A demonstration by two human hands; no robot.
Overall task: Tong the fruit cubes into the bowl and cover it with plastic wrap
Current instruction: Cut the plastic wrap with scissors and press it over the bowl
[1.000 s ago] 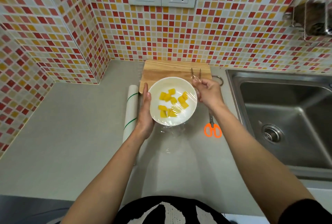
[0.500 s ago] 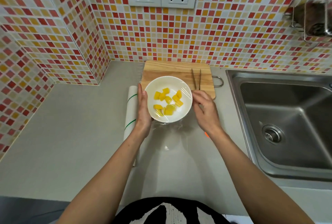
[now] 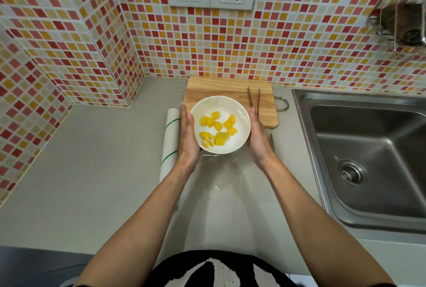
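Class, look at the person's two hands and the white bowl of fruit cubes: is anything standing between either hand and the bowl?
Nothing visible does. The left hand and right hand already press against opposite sides of the bowl, with only the plastic wrap stretched over its rim under them. The tongs lie clear behind on the cutting board.

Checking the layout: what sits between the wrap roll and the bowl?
Only the left hand, pressed against the bowl side; the wrap roll lies just left of it, in the head view.
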